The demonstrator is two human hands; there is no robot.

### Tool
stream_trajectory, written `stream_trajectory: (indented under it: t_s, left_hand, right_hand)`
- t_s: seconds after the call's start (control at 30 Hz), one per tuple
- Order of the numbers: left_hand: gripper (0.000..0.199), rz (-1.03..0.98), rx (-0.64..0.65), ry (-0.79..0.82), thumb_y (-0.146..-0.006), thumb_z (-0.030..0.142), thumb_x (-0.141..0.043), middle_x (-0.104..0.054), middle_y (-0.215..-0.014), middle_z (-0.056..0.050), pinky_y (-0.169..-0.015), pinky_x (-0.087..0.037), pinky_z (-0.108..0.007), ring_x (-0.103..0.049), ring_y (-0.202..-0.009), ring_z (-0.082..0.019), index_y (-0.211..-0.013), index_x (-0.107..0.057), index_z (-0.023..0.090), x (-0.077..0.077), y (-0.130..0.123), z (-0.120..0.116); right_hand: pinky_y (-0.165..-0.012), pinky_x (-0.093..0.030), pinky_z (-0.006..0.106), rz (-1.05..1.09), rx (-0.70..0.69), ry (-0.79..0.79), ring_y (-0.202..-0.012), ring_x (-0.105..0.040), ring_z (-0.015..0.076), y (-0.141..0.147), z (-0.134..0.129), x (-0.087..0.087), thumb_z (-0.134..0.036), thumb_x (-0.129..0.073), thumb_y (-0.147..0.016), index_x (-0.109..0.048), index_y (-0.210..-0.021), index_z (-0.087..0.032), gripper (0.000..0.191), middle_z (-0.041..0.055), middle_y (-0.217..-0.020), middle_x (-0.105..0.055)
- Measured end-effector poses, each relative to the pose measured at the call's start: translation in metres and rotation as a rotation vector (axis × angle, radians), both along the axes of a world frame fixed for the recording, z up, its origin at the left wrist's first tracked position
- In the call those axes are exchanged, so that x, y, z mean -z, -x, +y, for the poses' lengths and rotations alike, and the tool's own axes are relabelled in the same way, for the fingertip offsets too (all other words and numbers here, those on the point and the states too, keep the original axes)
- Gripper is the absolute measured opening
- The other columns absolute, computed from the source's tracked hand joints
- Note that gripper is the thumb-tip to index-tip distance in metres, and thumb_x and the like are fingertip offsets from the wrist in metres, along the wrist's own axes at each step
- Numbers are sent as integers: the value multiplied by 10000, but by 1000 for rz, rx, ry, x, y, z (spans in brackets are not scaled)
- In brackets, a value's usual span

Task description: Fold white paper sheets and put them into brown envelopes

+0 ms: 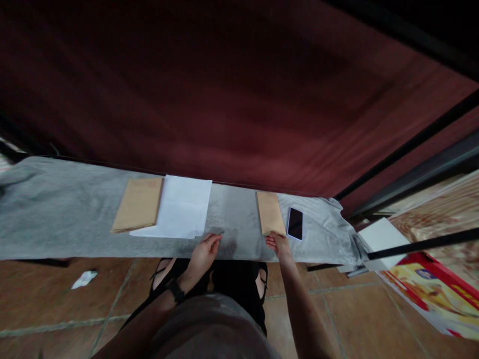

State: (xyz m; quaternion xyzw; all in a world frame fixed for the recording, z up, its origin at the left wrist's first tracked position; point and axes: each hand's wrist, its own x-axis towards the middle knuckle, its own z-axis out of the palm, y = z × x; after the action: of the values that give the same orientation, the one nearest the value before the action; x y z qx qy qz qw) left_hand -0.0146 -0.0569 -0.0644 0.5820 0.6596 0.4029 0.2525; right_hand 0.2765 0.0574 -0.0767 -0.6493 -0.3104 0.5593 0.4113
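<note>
My right hand (278, 245) is at the near edge of a small stack of brown envelopes (270, 213). Its fingers are curled in and appear closed on that edge. A phone (295, 223) with a dark screen lies just right of the stack. My left hand (204, 254) hovers by the near edge of the grey cloth, fingers drawn together with nothing visible in them. Beyond it to the left lie white paper sheets (185, 207), slightly fanned. A larger stack of brown envelopes (139, 204) overlaps the sheets' left side.
A grey cloth (75, 209) covers the long narrow surface. Behind it hangs a dark red curtain-like sheet (224, 109). Black frame bars (411, 144) cross at the right, near a red and yellow box (437, 294). A crumpled white scrap (84, 279) lies on the tiled floor.
</note>
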Motion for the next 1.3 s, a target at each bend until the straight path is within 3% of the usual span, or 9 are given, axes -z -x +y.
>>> stream_trajectory:
  t_s: [0.1, 0.23, 0.37, 0.5, 0.73, 0.9, 1.03, 1.13, 1.3]
  left_hand:
    - [366, 289, -148, -38, -933, 310, -484, -651, -1323, -149, -1124, -425, -463, -569, -1282, -303, -1229, -665, 197, -5, 29, -1]
    - [646, 544, -313, 51, -897, 418, -588, -411, -1568, -249, -1195, -279, -565, -291, -1503, -407, -1438, -498, 76, 9, 64, -5]
    - [643, 737, -291, 189, -934, 465, -551, -458, -1527, -277, -1172, -302, -551, -375, -1462, -408, -1425, -509, 52, 20, 82, -13]
    - [493, 896, -157, 294, -995, 383, -476, -533, -1483, -228, -1113, -388, -481, -490, -1388, -347, -1386, -555, 94, 8, 93, -19]
    - [366, 945, 96, 225, -1013, 276, -451, -592, -1431, -155, -1074, -439, -429, -553, -1315, -282, -1332, -586, 159, -15, 118, -26]
    - [351, 955, 185, 186, -988, 196, -453, -635, -1363, -136, -1106, -427, -412, -568, -1292, -255, -1302, -609, 168, -13, 123, -28]
    - [530, 994, 275, 226, -861, 50, -467, -604, -1419, -152, -1132, -419, -405, -546, -1339, -250, -1373, -571, 132, -8, 128, -33]
    - [548, 952, 256, 191, -851, 32, -430, -619, -1412, -141, -1119, -441, -384, -573, -1316, -227, -1373, -573, 122, -10, 135, -36]
    - [349, 859, 118, -38, -958, 133, -404, -741, -1127, -117, -971, -527, -403, -685, -1075, -235, -1201, -653, 160, -24, 121, -38]
  right_hand:
    - [-508, -537, 265, -68, -18, -68, -496, -648, 171, 4, -8, 3, -377, -673, -776, -607, -677, -196, 216, 59, -576, -692]
    - [-535, -514, 252, -199, -21, -196, -535, -639, 164, 12, -23, 9, -440, -652, -774, -626, -752, -204, 238, 32, -604, -690]
    - [-590, -503, 274, -335, -38, -297, -584, -637, 178, 14, -32, 13, -498, -631, -777, -660, -799, -191, 309, 36, -654, -708]
    - [-612, -485, 298, -438, -60, -352, -602, -633, 198, 14, -34, 16, -554, -569, -810, -680, -834, -183, 389, 38, -663, -709]
    - [-624, -472, 305, -547, -84, -419, -631, -640, 212, 13, -37, 25, -589, -497, -845, -681, -887, -174, 456, 64, -719, -722]
    - [-650, -476, 316, -624, -95, -469, -664, -653, 228, 13, -39, 29, -576, -449, -865, -689, -923, -167, 478, 80, -736, -725]
    - [-658, -473, 319, -664, -90, -472, -683, -664, 235, 14, -41, 30, -548, -436, -869, -690, -948, -160, 471, 99, -778, -742]
    - [-673, -473, 325, -678, -96, -471, -704, -668, 242, 14, -42, 30, -521, -432, -868, -687, -959, -159, 452, 107, -793, -745]
    - [-717, -484, 341, -678, -87, -474, -755, -679, 252, 15, -43, 26, -503, -438, -856, -692, -951, -166, 433, 110, -814, -750]
